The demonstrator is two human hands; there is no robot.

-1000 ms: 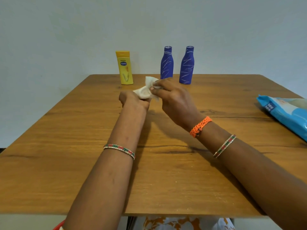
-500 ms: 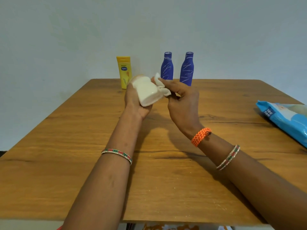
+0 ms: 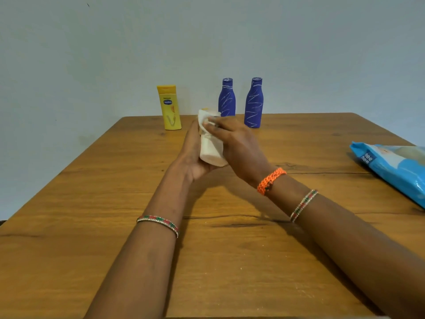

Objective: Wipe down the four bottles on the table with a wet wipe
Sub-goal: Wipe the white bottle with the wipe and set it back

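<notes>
Bottle [image 3: 212,153], white, smooth, likely light and slick — held above the worktop [image 3: 92,203] in the left hand [image 3: 195,153], fingers curled round it; right hand [image 3: 236,143] fingers press the wet wipe [image 3: 203,117] on its top.

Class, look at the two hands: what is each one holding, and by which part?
The left hand cradles the white bottle from below, along its body. The right hand presses a wet wipe on the bottle's top end.
</notes>
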